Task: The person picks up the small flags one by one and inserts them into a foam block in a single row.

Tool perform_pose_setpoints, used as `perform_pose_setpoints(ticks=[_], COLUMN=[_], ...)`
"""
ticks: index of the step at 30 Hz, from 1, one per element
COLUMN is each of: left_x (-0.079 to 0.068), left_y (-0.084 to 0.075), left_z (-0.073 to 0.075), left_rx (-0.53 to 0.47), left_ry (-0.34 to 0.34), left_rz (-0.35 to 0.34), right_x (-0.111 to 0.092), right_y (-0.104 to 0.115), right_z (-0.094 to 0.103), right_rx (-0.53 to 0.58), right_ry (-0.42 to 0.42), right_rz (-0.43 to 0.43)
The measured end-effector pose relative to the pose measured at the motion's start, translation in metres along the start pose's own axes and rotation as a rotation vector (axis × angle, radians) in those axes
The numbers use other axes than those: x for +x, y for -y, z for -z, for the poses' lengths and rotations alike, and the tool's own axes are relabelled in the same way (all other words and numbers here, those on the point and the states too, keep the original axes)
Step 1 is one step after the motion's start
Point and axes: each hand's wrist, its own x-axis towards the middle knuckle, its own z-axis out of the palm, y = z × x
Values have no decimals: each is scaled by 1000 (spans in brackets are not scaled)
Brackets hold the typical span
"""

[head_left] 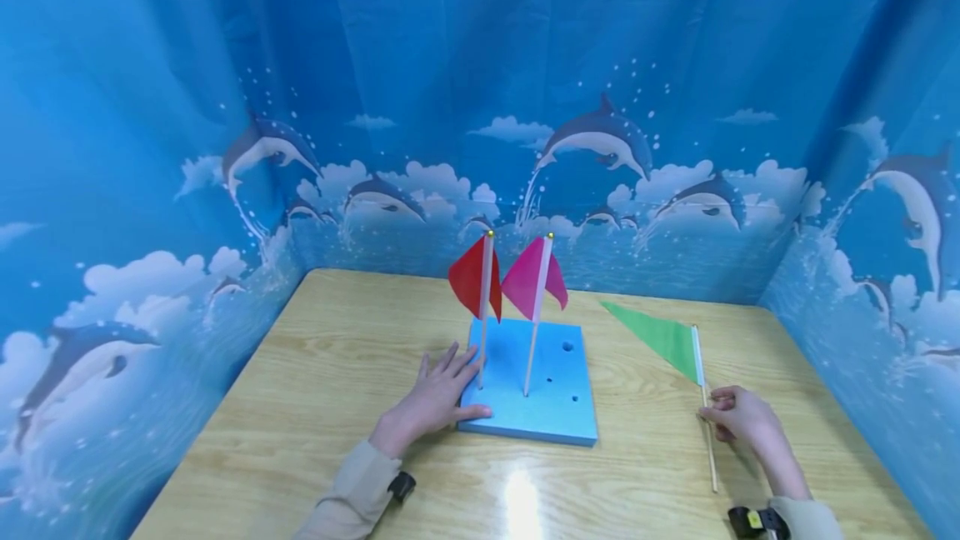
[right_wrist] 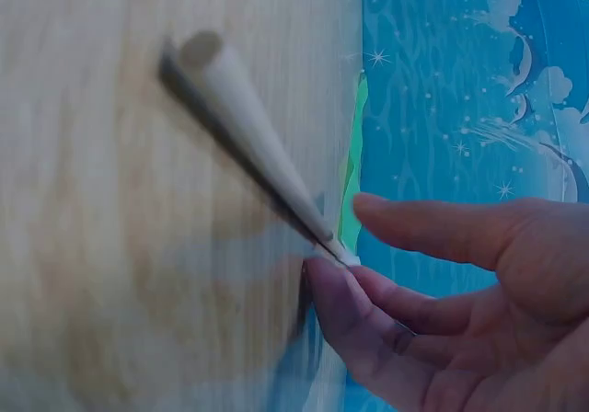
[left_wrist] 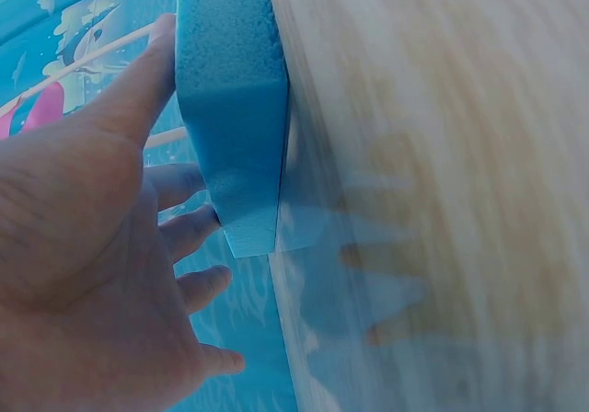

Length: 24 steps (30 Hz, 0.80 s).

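A blue foam board (head_left: 555,419) lies on the table, bearing an upright red flag (head_left: 468,277) and an upright pink flag (head_left: 527,277). Along its left edge rests my left hand (head_left: 435,398), fingers spread and thumb over the near corner. The left wrist view shows that hand (left_wrist: 101,246) beside the board's thick side (left_wrist: 235,108). To the right, a green flag (head_left: 667,344) lies on the table. My right hand (head_left: 742,419) is at its wooden stick (head_left: 711,461). In the right wrist view, fingertips touch the stick (right_wrist: 248,118), while the thumb (right_wrist: 414,228) stands apart from it.
Three holes show in the board's right part, the biggest hole (head_left: 567,347) near its far edge. The wooden table (head_left: 322,357) meets a blue dolphin-print curtain (head_left: 420,107) at the back and both sides.
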Motion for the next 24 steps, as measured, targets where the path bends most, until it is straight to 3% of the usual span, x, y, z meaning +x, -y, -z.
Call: perform_pose_setpoints(ticks=[3, 16, 20, 24], left_x=[0, -1, -1, 0], left_y=[0, -1, -1, 0], left_z=[0, 0, -1, -1], left_rx=[3, -11, -11, -11], left_ry=[-2, -2, 0, 2], left_rz=[-2, 5, 11, 10], right_x=[-2, -2, 1, 1], right_y=[0, 4, 6, 8], right_z=[-2, -2, -1, -2], right_rx=[-6, -84, -33, 85], right_ry=[23, 5, 6, 0], right_rz=[-29, -14, -18, 5])
